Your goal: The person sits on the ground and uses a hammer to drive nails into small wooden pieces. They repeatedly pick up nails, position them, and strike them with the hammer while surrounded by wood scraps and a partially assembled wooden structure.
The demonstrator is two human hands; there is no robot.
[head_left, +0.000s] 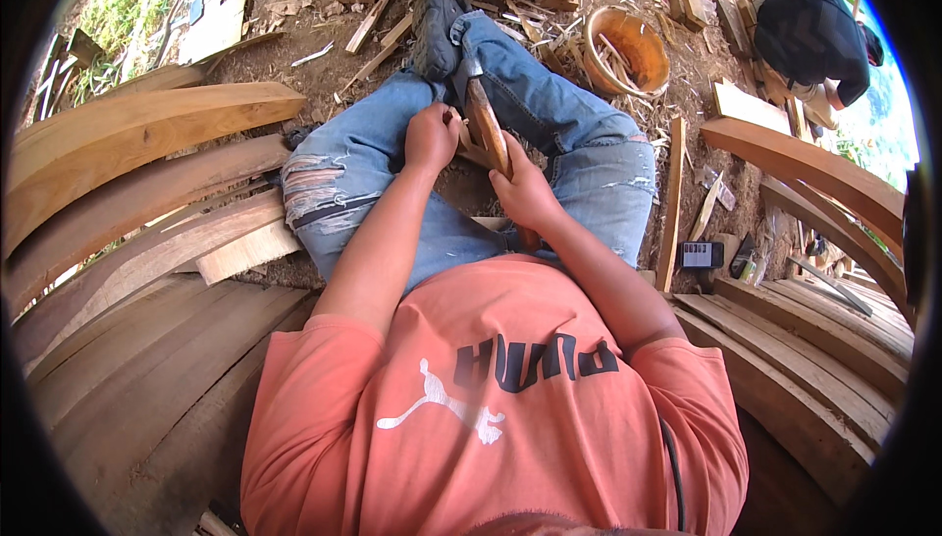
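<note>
In front of my lap, my right hand (525, 183) is wrapped round the wooden handle of a hatchet-like tool (488, 129). Its grey metal head points away from me, near my shoe, and the exact shape of the head is hard to make out. Just left of the handle, my left hand (433, 135) is closed with fingertips pinched together. A small pale bit, perhaps wood, shows at those fingertips, too small to name. Between my legs a piece of wood (475, 154) shows partly, below the tool.
Curved planks (147, 134) stack at my left, with more curved boards (814, 168) at my right. An orange bucket (648, 53) holding wood scraps stands ahead to the right. A phone-like device (702, 255) lies beside my right leg. Another person (811, 30) bends over at far right.
</note>
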